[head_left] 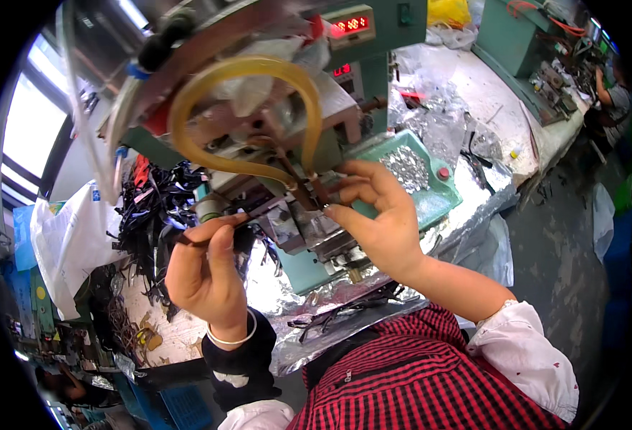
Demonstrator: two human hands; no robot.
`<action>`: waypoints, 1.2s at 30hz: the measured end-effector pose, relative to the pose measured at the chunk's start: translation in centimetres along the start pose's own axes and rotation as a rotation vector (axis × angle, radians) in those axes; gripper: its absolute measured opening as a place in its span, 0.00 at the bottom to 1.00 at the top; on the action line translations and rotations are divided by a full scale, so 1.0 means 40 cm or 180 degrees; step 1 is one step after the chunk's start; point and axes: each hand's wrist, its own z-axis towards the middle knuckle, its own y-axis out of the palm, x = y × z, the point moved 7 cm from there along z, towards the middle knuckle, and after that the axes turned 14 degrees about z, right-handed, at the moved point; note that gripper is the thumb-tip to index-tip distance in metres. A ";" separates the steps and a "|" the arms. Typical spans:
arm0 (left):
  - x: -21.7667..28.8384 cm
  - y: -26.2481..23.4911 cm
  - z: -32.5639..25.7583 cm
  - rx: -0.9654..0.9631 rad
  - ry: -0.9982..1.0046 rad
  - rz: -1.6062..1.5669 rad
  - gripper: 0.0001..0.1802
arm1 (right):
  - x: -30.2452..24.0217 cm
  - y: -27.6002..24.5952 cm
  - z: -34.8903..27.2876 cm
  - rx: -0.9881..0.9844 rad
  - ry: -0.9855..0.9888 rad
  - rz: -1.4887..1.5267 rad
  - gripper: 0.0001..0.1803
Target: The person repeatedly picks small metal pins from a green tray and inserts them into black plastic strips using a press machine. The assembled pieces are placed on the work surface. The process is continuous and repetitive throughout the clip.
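My left hand [207,276] is closed, thumb against fingers, on a thin dark strip [241,218] shaped like an eyeglass temple. The strip points toward the metal fixture [323,240] of the bench machine. My right hand [384,222] is at the other side of that fixture, thumb and fingers pinched around a tiny shiny metal piece [327,207], partly hidden by the fingertips. Just above the fixture, a yellowish looped tube [244,64] runs down to copper-coloured ends between my hands.
Black eyeglass temples [162,215] lie heaped at left. A green tray [441,208] of small metal parts [408,168] stands at right. Dark eyeglass frames [345,308] rest on the foil-covered near edge. Further right, another person [613,97] sits by a green machine [516,50].
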 end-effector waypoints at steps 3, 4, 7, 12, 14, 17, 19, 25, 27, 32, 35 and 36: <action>-0.001 0.011 -0.006 0.0163 0.0009 -0.0128 0.07 | 0.002 -0.012 0.011 -0.0129 -0.0073 -0.0317 0.28; 0.003 0.014 0.000 0.0162 -0.0030 -0.0072 0.07 | 0.014 -0.018 0.010 -0.0099 -0.0021 -0.0256 0.28; -0.005 0.009 0.007 -0.0011 -0.0097 0.0334 0.10 | 0.018 -0.002 0.001 -0.0109 0.0065 -0.0004 0.31; 0.028 0.014 -0.007 -0.0098 -0.0047 0.0514 0.09 | -0.033 0.016 -0.037 0.0065 0.0647 0.0185 0.35; 0.104 0.052 -0.058 -0.0372 0.1426 0.0820 0.04 | -0.067 0.032 -0.052 -0.0501 0.0313 -0.0038 0.36; 0.114 0.146 -0.177 -0.0733 0.1958 0.0991 0.17 | -0.059 -0.029 -0.034 -0.1027 -0.0354 -0.1432 0.30; 0.119 0.182 -0.194 -0.0670 0.2135 0.1155 0.16 | 0.008 -0.180 -0.021 -0.0317 -0.0255 -0.2394 0.22; 0.088 0.193 -0.207 -0.0775 0.2280 0.1155 0.15 | 0.042 -0.314 -0.029 -0.0158 -0.0527 -0.2464 0.15; 0.081 0.190 -0.215 -0.0746 0.2199 0.1181 0.14 | -0.032 -0.329 0.023 0.0463 -0.1043 -0.2307 0.15; 0.092 0.199 -0.203 -0.0696 0.2177 0.1076 0.15 | 0.038 -0.375 -0.012 0.0205 -0.0573 -0.3047 0.08; 0.087 0.203 -0.210 -0.0714 0.2088 0.1036 0.16 | 0.066 -0.352 -0.040 0.0330 -0.0535 -0.3797 0.07; 0.084 0.195 -0.213 -0.0768 0.2005 0.1090 0.16 | 0.074 -0.346 -0.032 0.0394 -0.0487 -0.3912 0.07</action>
